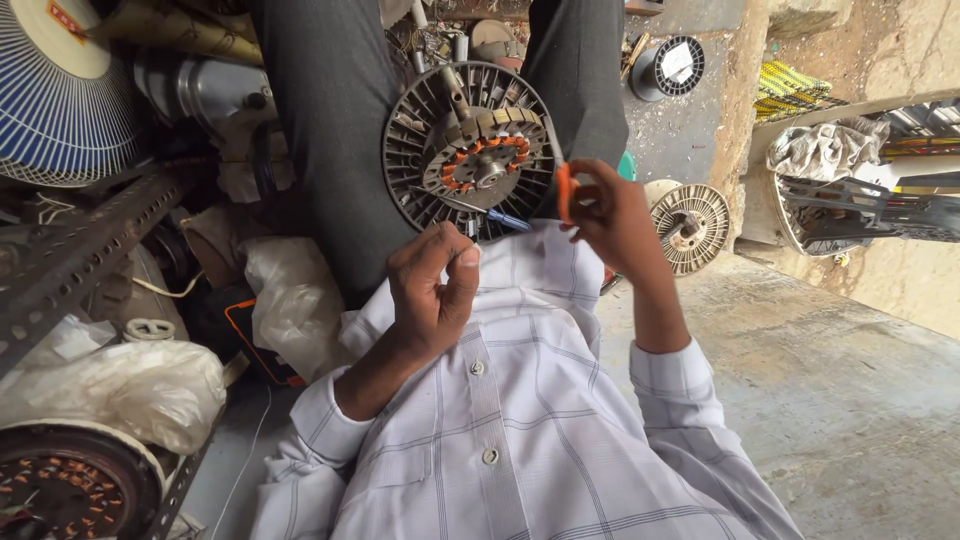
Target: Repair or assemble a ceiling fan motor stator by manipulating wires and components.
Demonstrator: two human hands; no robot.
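Workshop floor: motor stator (478, 150) partly wound; left hand (432, 290) pinches fingertips together below it, right hand (610, 215) grips orange-handled tool (563, 190) beside it.

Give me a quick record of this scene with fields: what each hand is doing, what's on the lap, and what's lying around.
Left hand: left hand raised over the shirt, fingertips pinched together; anything held is too small to tell.
Right hand: right hand grips orange-handled scissors.
On lap: round grey slotted motor stator with orange windings, a blue-handled screwdriver lying on it.
Right side: smaller round cream-coloured slotted motor part on the concrete floor.
Left side: white fan grille, crumpled plastic bags.
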